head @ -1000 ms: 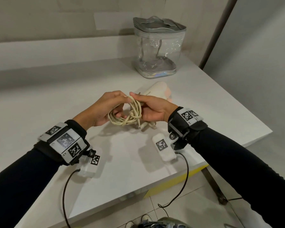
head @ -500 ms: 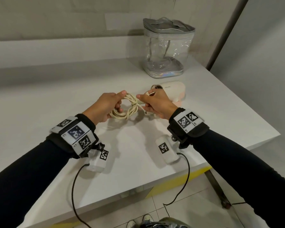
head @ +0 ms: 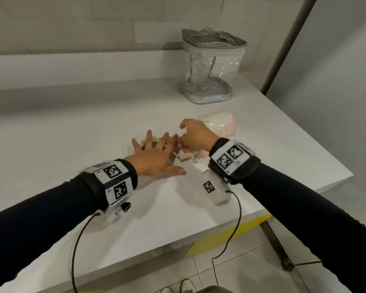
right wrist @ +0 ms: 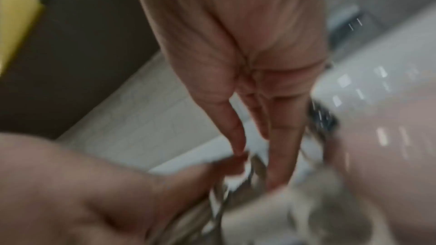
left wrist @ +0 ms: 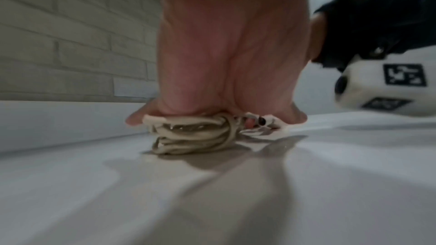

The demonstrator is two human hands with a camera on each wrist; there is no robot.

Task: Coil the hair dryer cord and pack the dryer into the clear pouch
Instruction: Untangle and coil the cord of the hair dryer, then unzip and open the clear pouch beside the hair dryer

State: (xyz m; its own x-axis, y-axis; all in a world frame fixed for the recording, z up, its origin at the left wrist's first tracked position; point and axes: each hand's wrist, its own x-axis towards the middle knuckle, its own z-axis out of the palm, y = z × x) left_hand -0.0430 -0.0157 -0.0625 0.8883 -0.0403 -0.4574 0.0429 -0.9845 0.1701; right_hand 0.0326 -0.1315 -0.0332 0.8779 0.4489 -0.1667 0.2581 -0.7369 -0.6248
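Observation:
The coiled beige cord [left wrist: 195, 135] lies on the white table [head: 93, 127]. My left hand [head: 154, 153] presses flat on the coil with its fingers spread, and only a bit of cord [head: 154, 138] shows between them. The plug [head: 185, 158] lies just right of that hand, its prongs [left wrist: 259, 122] sticking out from under the palm. My right hand [head: 195, 136] is curled over the cord's end by the plug. In the blurred right wrist view its fingertips [right wrist: 238, 148] close on the cord [right wrist: 235, 183]. The pale pink hair dryer [head: 219, 124] lies behind the right hand. The clear pouch [head: 213, 66] stands at the back.
The pouch has a grey zip top and stands by the wall, well behind the dryer. The table's right edge [head: 317, 149] runs close to the dryer, and its front edge is under my forearms. Thin black cables hang from both wristbands.
Both hands have lowered the coil to the table. The left hand let go of it and now lies spread flat on top. The right hand stayed at the cord's end.

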